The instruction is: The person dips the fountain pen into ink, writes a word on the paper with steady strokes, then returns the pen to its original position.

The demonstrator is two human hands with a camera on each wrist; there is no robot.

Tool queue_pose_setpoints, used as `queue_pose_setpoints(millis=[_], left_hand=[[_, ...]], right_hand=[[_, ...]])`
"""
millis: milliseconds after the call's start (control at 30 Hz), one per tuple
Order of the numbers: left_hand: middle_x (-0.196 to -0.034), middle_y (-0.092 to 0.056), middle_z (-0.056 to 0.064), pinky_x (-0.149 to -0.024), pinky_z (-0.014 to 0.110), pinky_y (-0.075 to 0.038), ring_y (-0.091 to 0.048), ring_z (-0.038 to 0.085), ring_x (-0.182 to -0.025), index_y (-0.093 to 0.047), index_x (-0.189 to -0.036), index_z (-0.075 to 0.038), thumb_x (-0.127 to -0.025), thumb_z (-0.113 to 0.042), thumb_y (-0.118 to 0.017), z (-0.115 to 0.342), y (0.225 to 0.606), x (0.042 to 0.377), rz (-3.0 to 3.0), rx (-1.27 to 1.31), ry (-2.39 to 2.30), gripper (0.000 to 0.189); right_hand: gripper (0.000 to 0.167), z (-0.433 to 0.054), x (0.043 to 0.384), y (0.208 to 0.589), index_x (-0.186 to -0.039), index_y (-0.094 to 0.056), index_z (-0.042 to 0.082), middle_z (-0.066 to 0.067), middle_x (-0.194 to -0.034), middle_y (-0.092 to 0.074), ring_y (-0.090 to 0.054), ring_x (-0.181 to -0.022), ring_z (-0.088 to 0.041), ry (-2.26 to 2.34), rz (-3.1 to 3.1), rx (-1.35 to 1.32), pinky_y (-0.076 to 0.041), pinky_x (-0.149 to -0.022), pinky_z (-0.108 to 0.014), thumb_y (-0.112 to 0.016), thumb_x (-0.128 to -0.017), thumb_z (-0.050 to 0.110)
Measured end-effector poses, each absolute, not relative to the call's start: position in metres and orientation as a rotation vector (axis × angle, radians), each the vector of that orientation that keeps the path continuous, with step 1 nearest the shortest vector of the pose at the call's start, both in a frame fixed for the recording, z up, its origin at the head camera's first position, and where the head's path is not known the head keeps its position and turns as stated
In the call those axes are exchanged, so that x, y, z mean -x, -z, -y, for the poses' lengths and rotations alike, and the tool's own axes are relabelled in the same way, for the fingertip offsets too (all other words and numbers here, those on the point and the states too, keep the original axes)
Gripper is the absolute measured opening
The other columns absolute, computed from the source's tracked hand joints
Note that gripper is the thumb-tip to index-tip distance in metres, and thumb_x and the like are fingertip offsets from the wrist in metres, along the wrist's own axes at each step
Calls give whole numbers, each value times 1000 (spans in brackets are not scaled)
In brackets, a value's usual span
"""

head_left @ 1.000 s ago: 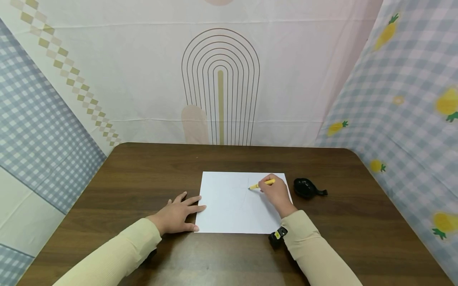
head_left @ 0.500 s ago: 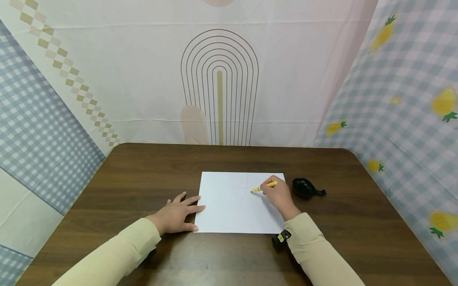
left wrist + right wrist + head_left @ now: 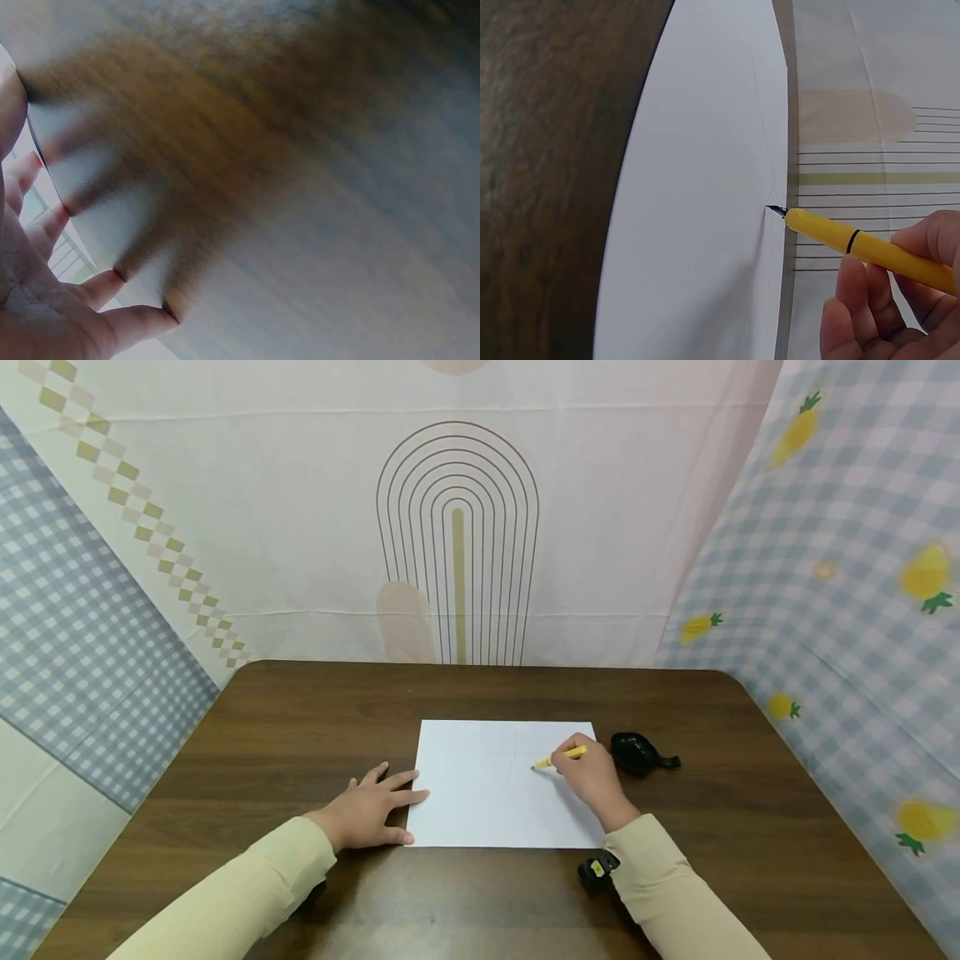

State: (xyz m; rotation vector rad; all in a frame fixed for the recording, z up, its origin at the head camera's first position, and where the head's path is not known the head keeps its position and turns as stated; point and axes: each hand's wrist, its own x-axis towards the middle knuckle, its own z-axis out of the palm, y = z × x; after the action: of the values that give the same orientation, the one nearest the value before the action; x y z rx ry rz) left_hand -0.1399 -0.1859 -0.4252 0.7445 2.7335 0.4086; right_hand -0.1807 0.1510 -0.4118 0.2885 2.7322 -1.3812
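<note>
Slim yellow pen with dark nib point(image 3: 874, 251): we see it over the right half of the white rectangular paper sheet point(image 3: 472, 814), long axis slanting, nib aimed left and slightly toward the person.
Right hand point(image 3: 592, 778): nearer, pinching the pen.
Left hand point(image 3: 365, 812): well apart, fingers spread at the sheet's left edge.
Faint thin crossing lines point(image 3: 515, 754): left of the nib; whether it touches paper, we cannot tell.

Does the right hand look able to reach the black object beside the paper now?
Probably yes: the black object lies close to the right hand, with nothing visible between them, though that hand holds the yellow pen, which may hinder grasping.
</note>
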Motion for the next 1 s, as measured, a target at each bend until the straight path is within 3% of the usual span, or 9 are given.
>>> queue_pose_setpoints(millis=[1000], left_hand=[[-156, -32, 5, -95, 78, -23, -18, 51, -140, -51, -143, -24, -86, -47, -69, 184, 425, 140, -2724, -731, -404, 64]], right_hand=[[9, -171, 162, 410, -90, -62, 4, -11, -92, -62, -50, -74, -21, 1328, -2777, -212, -41, -62, -27, -61, -87, 13]])
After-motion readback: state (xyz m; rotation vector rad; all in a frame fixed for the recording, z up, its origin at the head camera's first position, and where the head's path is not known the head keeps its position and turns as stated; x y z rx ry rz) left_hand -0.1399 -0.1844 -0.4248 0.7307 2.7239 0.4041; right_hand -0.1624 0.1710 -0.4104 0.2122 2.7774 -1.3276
